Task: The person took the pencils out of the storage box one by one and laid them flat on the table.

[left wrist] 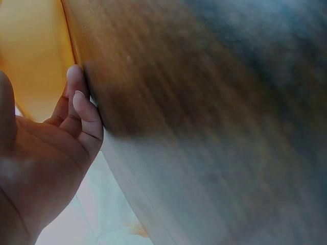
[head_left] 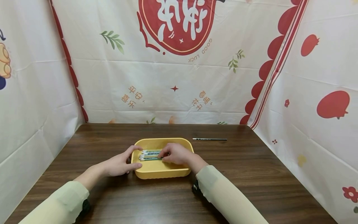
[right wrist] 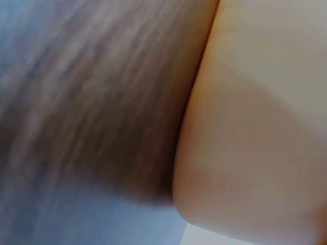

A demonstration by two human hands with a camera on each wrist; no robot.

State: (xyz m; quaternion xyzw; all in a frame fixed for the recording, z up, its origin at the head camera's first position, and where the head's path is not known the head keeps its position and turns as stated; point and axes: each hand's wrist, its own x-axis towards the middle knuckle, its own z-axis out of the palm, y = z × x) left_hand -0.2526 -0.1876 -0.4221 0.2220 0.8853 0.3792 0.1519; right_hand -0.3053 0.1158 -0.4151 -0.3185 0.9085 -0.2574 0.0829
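A yellow plastic tray (head_left: 165,175) with rounded corners sits on the table. Several pencils (head_left: 149,155) with pale ends lie side by side across its floor, towards the left. My left hand (head_left: 120,162) holds the tray's left end, thumb and index finger over the rim; the left wrist view shows other fingers of this hand (left wrist: 56,148) bent against the outer wall. Reaching over the right side, my right hand (head_left: 177,154) pinches at the pencils' right ends, which its fingers hide. The right wrist view has the tray's wall (right wrist: 250,127) but not the hand.
A single dark pencil (head_left: 209,139) lies on the brown wooden table (head_left: 240,180), behind and to the right of the tray. White printed cloth (head_left: 179,74) hangs behind the table and along both sides.
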